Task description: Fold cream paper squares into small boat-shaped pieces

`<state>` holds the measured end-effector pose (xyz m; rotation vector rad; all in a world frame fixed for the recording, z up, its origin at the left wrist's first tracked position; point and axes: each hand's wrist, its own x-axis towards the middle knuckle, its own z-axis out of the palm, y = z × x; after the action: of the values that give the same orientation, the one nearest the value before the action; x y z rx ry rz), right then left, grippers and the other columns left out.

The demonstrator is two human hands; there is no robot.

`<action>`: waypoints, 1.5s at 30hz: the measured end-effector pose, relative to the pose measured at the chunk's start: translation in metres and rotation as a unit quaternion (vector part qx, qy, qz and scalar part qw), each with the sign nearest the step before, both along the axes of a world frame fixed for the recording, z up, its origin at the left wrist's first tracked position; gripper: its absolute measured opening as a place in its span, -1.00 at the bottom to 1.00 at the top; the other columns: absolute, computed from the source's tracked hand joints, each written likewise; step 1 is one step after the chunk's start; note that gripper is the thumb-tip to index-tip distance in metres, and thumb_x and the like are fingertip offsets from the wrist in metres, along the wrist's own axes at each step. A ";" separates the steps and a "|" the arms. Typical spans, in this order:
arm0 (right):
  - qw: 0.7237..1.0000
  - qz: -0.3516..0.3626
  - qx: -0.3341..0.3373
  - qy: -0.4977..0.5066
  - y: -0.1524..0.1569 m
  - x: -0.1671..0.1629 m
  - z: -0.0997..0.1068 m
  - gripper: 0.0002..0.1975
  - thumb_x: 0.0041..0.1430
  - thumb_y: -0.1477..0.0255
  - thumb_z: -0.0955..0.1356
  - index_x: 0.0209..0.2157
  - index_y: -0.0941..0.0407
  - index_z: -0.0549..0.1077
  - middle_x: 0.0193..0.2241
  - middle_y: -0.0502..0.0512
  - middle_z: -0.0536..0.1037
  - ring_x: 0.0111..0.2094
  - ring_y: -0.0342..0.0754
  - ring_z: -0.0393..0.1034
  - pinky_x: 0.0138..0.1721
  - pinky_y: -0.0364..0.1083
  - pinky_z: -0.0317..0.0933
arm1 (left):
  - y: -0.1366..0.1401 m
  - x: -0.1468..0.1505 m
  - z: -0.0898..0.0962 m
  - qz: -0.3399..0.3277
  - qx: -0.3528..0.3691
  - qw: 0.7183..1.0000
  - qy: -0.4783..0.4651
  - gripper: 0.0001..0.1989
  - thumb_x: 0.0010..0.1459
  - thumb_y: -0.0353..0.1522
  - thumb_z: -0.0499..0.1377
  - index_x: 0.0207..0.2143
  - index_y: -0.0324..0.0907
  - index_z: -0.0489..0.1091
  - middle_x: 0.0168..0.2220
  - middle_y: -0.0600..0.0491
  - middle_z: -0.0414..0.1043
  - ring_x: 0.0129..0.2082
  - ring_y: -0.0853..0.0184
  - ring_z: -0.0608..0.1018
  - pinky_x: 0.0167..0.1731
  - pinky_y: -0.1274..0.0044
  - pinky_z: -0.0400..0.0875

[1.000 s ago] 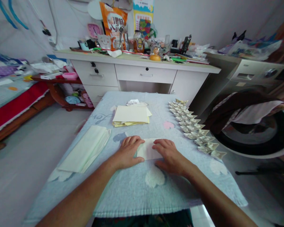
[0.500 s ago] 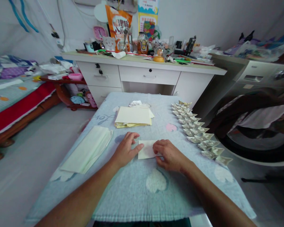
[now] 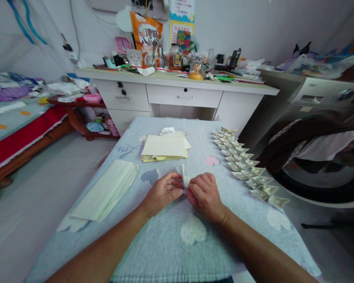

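Observation:
A small folded piece of white paper (image 3: 186, 181) is raised at the middle of the cloth-covered table, with one narrow part standing up. My right hand (image 3: 205, 194) is closed on its right side, hiding much of it. At the left edge, my left hand (image 3: 165, 192) has its fingers and thumb curled about the paper. Beyond the hands lies a stack of cream paper sheets (image 3: 164, 146). To the left rests a pile of longer pale folded papers (image 3: 103, 192). Folded paper boats (image 3: 238, 157) stand in rows along the right side.
A light blue patterned cloth (image 3: 153, 243) covers the table. Crumpled white paper (image 3: 167, 130) sits behind the stack. Past the table is a white desk (image 3: 177, 94) crowded with jars and packets. A washing machine (image 3: 312, 102) stands right, a bed (image 3: 20, 122) left.
The paper has gone from lying flat to being lifted and bent upright. My hands have drawn closer together around it, and the right hand has closed more tightly.

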<state>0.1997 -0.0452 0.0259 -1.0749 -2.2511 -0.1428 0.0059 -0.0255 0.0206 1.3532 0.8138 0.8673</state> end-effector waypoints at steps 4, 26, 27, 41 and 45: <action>0.998 0.054 -0.015 -0.018 -0.001 -0.004 -0.001 -0.88 0.23 0.53 0.25 -0.33 0.11 0.42 -0.34 0.07 0.50 -0.24 -0.04 0.25 -0.07 0.05 0.03 | 0.004 0.008 -0.002 0.043 -0.041 0.996 -0.068 -0.51 0.06 -0.24 0.26 0.00 -0.20 0.23 -0.15 -0.07 0.46 -0.19 0.26 0.52 -0.27 0.50 0.41; 0.986 0.102 -0.123 -0.047 0.002 0.006 -0.002 -0.74 -0.03 0.52 0.32 -0.22 0.11 0.41 -0.17 0.12 0.42 -0.15 0.05 0.17 -0.09 0.07 -0.01 | 0.012 0.005 -0.010 0.104 0.001 0.994 0.037 -0.54 0.03 -0.40 0.19 0.00 -0.18 0.17 -0.29 0.04 0.49 -0.38 0.35 0.53 -0.43 0.58 0.37; 0.984 0.107 -0.131 -0.050 0.003 0.006 -0.002 -0.77 -0.01 0.51 0.32 -0.23 0.11 0.42 -0.19 0.12 0.43 -0.15 0.05 0.18 -0.09 0.06 0.00 | 0.012 0.004 -0.011 0.100 0.016 0.993 0.055 -0.54 0.04 -0.42 0.17 0.01 -0.17 0.17 -0.27 0.03 0.49 -0.34 0.33 0.54 -0.38 0.55 0.39; 0.966 0.093 -0.240 0.010 0.005 0.004 -0.006 -0.89 -0.01 0.54 0.29 -0.36 0.13 0.34 -0.37 0.06 0.43 -0.27 -0.01 0.25 -0.18 -0.03 0.05 | 0.010 -0.012 0.000 0.035 0.296 0.890 0.346 -0.79 -0.03 -0.58 0.06 -0.37 -0.14 0.37 -0.28 0.04 0.34 -0.14 0.24 0.40 -0.06 0.40 0.29; 0.963 0.096 -0.251 0.016 0.005 0.006 -0.005 -0.95 0.06 0.51 0.29 -0.37 0.12 0.35 -0.35 0.05 0.44 -0.24 -0.01 0.26 -0.15 -0.02 0.04 | 0.007 -0.015 0.006 -0.016 0.309 0.887 0.342 -0.74 -0.10 -0.60 0.06 -0.37 -0.16 0.40 -0.24 0.03 0.33 -0.12 0.25 0.37 -0.04 0.42 0.26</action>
<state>0.2061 -0.0404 0.0210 -1.0819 -2.4085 0.5492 -0.0086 -0.0182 0.0265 2.3065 1.0883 0.6331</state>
